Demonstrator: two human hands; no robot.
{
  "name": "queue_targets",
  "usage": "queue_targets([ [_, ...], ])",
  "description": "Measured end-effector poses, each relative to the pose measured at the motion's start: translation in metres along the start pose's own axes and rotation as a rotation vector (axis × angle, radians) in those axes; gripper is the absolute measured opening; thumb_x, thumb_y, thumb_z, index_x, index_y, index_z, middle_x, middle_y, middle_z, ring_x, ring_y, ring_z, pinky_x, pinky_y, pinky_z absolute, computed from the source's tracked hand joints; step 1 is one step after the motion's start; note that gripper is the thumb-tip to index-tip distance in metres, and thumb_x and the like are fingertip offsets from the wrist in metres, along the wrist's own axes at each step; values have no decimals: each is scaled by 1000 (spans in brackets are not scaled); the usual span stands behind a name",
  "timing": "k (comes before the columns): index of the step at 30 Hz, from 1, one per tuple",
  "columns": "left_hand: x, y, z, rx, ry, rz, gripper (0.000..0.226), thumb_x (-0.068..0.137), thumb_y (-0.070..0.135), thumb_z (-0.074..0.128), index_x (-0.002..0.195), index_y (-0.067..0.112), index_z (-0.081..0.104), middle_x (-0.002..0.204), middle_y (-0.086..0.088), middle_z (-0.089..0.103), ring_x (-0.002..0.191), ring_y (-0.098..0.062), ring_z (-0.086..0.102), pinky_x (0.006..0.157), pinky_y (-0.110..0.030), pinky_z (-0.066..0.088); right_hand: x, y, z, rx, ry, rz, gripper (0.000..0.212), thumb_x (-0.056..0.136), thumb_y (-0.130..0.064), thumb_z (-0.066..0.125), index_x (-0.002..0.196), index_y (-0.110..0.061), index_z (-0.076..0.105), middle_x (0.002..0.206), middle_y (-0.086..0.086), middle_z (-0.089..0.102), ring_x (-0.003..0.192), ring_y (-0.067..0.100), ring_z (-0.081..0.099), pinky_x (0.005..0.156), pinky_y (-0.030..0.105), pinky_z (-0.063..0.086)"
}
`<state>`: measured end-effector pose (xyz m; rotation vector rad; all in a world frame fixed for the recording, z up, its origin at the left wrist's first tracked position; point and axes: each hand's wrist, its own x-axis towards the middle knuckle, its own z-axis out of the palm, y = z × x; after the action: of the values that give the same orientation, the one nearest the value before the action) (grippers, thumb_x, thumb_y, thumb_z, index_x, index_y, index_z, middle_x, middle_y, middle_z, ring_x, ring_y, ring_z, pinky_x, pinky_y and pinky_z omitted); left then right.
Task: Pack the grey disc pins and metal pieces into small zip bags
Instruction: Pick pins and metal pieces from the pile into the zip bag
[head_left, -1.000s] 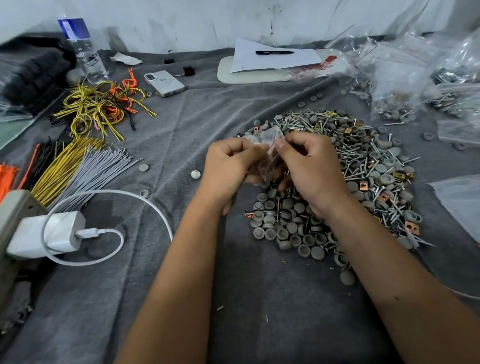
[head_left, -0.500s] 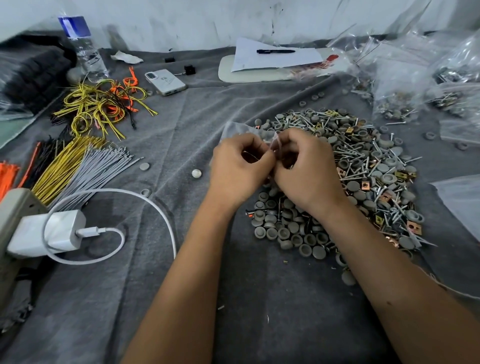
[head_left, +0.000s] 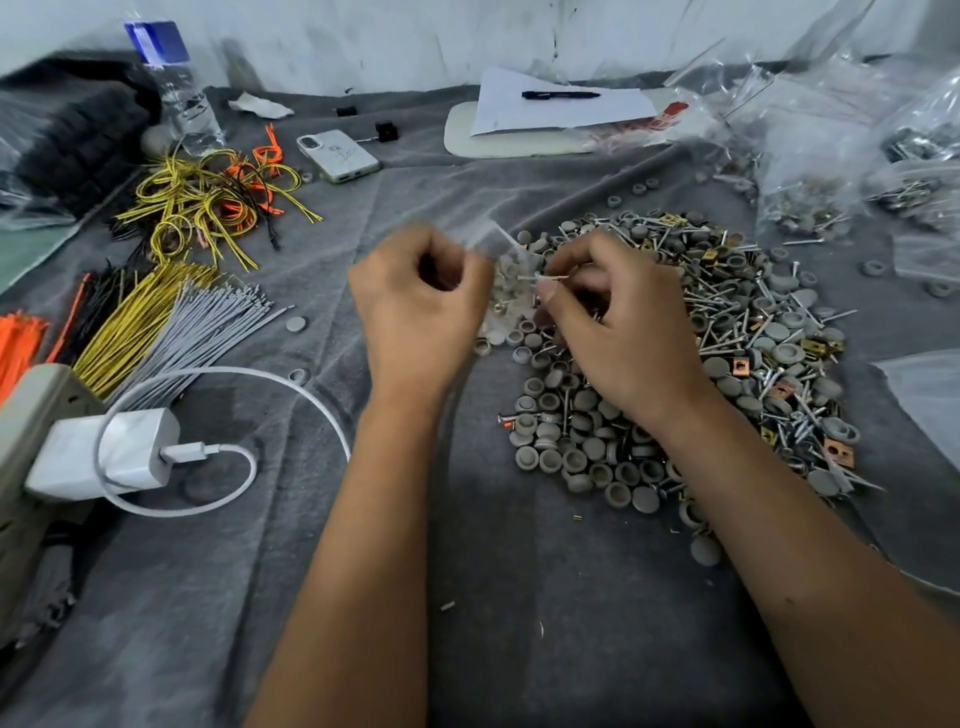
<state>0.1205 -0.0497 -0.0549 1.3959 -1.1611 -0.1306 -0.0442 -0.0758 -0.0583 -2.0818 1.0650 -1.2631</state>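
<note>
Over the near edge of the big pile (head_left: 727, 332) of grey discs, pins and metal bits, 2 hands meet. The left hand (head_left: 415, 312) has its fingers curled round the edge of a small clear zip bag (head_left: 506, 280) and holds it up off the grey cloth (head_left: 519, 597). Inside the bag sit a few grey discs and a small shiny piece. The right hand (head_left: 618, 327) is curled too — it pinches a thin metal pin (head_left: 545, 278) that lies flat, with its tip at the bag. This hand also seems to hold more pins inside its curled fingers, but that part is blurry.

At the far right lie bigger clear bags (head_left: 810, 176) with the same kind of pins and discs inside them. One flat clear bag (head_left: 924, 395) lies at the right edge — what is in it cannot be seen.

On the left side lie bundles of yellow, grey, black and orange wire ties (head_left: 156, 317), a white charger (head_left: 111, 452) with its cable, a phone (head_left: 337, 155) and a water bottle (head_left: 176, 88). At the back, a black pen (head_left: 561, 95) rests on a sheet of paper (head_left: 561, 109).
</note>
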Motion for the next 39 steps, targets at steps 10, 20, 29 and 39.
queue_targets([
  [10, 39, 34, -53, 221, 374, 84, 10, 76, 25, 69, 74, 15, 70, 69, 5, 68, 60, -11, 63, 63, -27, 56, 0, 10, -7, -177, -769, -71, 19, 74, -50, 86, 83, -36, 78, 96, -20, 65, 109, 5, 52, 99, 36, 45],
  [20, -11, -2, 16, 418, -277, -87, 16, 77, 11, 78, 69, 18, 65, 70, 4, 66, 73, -18, 65, 68, -31, 51, 3, 15, -9, -27, -273, 27, 10, 83, -21, 85, 86, -20, 76, 79, -11, 73, 73, 1, 69, 69, 17, 54],
  [29, -24, -10, 28, 113, -320, -271, 5, 74, 17, 78, 71, 16, 74, 65, 1, 72, 64, -18, 72, 63, -42, 62, 2, 17, -4, 75, -65, 55, 19, 84, -1, 80, 100, -12, 78, 91, -6, 76, 82, 3, 74, 75, 17, 59],
  [39, -23, 0, 24, -139, -193, -382, 8, 72, 3, 71, 74, 10, 72, 64, -13, 69, 62, -38, 71, 61, -54, 61, 0, 18, -1, -62, -74, -44, 18, 84, -6, 81, 97, -14, 71, 86, -12, 73, 86, -6, 71, 77, 10, 54],
])
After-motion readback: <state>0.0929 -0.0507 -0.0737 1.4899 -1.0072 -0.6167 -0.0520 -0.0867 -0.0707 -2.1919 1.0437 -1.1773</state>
